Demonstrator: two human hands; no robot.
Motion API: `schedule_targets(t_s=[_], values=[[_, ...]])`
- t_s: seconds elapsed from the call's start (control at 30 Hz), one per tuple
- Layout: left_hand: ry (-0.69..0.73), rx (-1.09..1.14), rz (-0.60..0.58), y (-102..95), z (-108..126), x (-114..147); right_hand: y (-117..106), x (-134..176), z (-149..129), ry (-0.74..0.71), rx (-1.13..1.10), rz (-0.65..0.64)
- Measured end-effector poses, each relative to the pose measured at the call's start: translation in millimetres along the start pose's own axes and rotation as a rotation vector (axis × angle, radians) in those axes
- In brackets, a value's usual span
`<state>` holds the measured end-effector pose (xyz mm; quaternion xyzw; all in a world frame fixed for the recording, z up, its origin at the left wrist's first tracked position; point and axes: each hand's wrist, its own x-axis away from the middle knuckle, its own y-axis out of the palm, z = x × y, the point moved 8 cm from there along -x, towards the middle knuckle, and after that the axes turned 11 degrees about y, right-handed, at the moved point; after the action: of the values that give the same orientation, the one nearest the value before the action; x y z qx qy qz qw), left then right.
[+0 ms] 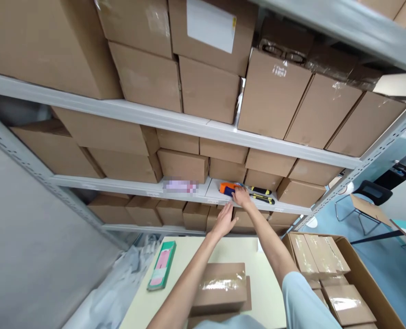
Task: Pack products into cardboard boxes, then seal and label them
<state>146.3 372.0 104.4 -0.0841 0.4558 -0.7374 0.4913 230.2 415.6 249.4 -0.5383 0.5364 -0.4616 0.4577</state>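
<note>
Beyond the far edge of the table [180, 260], up on the shelf [124, 184], your right hand [241, 196] has its fingers at the right end of an orange-and-blue tool [226, 188], which looks like a tape dispenser. The tool rests on the shelf; whether your fingers grip it or merely touch it, I cannot tell. Your left hand [223, 222] is empty, fingers stretched out, just in front of the shelf and over the table's far edge.

Just beside your right hand, also beyond the table, lie yellow-and-black hand tools [263, 198].

At the near side of the table sits a carton [227, 299] with shiny tape [223, 284] running along its top. Judging by that strip, you have its top sealed; its underside is hidden. To the right of the table, a large box [367, 283] holds smaller cartons [349, 304], and the uppermost carry tape too, so their sealing looks done. Near the table's left edge lies a green-and-pink package [162, 266], touched by neither hand.

As for what is left, your carton stands on the table, apart from those in the large box. Whether more taping remains, I cannot judge: it does not show if the orange-and-blue tool is being taken up or put down.
</note>
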Motion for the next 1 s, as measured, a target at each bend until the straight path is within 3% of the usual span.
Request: schedule_targets(t_s=[0.13,0.23,0.3,0.37,0.47,0.57,0.7,0.87,1.0], values=[[-0.04,0.033,0.071,5.3,3,63,11,14,16,0.011,-0.029,0.007],[-0.17,0.058,0.148,5.3,-9,143,35,54,46,0.059,-0.121,0.161],[-0.33,0.065,0.159,8.0,-21,205,70,101,68,0.094,-0.189,0.177],[-0.49,0.063,0.132,13.8,-28,261,116,158,84,0.126,-0.244,0.088],[-0.628,0.048,0.055,27.4,-19,312,182,243,93,0.196,-0.292,-0.118],[-0.632,0.026,0.002,43.9,3,316,226,295,90,0.276,-0.285,-0.243],[-0.602,-0.032,-0.024,65.3,21,289,252,301,84,0.407,-0.233,-0.268],[-0.855,0.048,-0.063,93.2,-9,295,272,289,90,0.524,-0.185,-0.312],[-0.895,0.297,0.063,107.7,-34,314,289,293,103,0.562,-0.381,-0.333]])
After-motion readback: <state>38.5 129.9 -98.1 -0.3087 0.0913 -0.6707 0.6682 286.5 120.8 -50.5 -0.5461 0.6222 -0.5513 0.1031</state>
